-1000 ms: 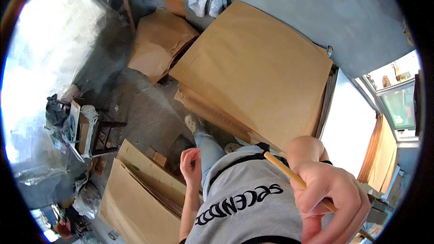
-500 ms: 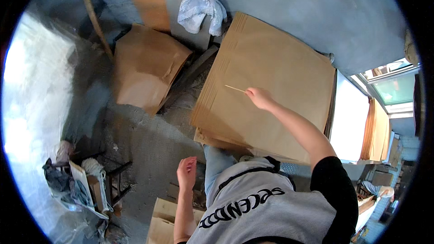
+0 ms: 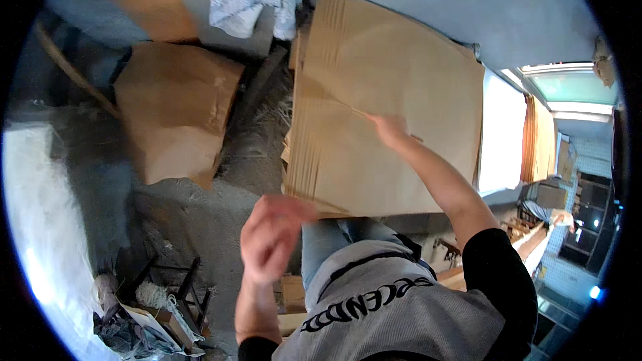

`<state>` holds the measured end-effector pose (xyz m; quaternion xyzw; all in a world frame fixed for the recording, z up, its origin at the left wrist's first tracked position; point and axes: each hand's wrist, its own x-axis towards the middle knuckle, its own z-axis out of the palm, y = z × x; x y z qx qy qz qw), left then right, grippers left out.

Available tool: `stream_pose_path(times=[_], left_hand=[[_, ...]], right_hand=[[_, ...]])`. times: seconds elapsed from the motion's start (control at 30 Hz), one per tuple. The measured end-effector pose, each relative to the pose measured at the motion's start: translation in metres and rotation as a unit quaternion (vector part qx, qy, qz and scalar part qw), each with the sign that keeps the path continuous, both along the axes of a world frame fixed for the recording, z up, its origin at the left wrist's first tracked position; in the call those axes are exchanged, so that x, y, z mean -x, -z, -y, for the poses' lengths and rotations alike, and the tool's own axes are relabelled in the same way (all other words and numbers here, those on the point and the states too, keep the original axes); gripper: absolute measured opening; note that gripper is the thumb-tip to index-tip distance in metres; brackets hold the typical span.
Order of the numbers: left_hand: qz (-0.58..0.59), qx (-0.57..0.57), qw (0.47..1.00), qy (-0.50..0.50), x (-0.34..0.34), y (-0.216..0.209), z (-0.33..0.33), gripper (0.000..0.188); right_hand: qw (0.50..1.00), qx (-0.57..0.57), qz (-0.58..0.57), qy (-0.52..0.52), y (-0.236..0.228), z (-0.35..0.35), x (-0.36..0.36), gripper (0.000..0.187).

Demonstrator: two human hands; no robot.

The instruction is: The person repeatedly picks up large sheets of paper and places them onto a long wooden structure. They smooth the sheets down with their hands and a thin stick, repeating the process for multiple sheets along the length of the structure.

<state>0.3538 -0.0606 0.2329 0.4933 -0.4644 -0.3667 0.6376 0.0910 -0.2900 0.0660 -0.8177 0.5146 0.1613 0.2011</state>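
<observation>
My right hand (image 3: pixel 390 131) is closed round a thin, light-coloured stick (image 3: pixel 359 112) above a large stack of brown cardboard sheets (image 3: pixel 394 60). The tip of the stick points left over the top sheet; whether it touches the sheet I cannot tell. My left hand (image 3: pixel 273 237) is raised by the near left corner of the stack, its fingers smeared by motion. Nothing shows in that hand. Along the left side of the stack, the top sheet has several parallel crease lines.
A bent brown cardboard sheet (image 3: pixel 177 110) leans at the left. A pale cloth (image 3: pixel 254 1) hangs on a grey board behind. White sheets (image 3: pixel 501 130) lie beyond the stack at right. At lower left stands a dark-framed stool (image 3: pixel 194 287) beside cloths and string.
My left hand has risen and moved forward toward the stack's near corner. My right hand still holds the stick over the top sheet. The whole view has shifted and turned somewhat.
</observation>
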Motion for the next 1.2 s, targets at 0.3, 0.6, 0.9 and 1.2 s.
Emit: stream_pose_path(times=[0.3,0.6,0.9,1.2], left_hand=[[0.16,0.372,0.895,0.189,0.018,-0.112,0.105,0.037],[-0.124,-0.166,0.973,0.099,0.058,0.006,0.094,0.02],[-0.092,-0.471,0.877,-0.016,0.023,0.158,-0.083,0.016],[-0.122,-0.464,0.878,0.002,0.034,0.169,-0.055,0.014]], right_hand=[[0.993,0.096,0.004,-0.07,0.027,0.014,-0.073,0.044],[0.999,0.015,-0.035,-0.028,-0.007,0.028,-0.087,0.046],[0.996,-0.038,-0.083,0.014,-0.031,0.032,-0.015,0.046],[0.998,-0.018,-0.028,-0.046,0.001,0.021,-0.077,0.047]])
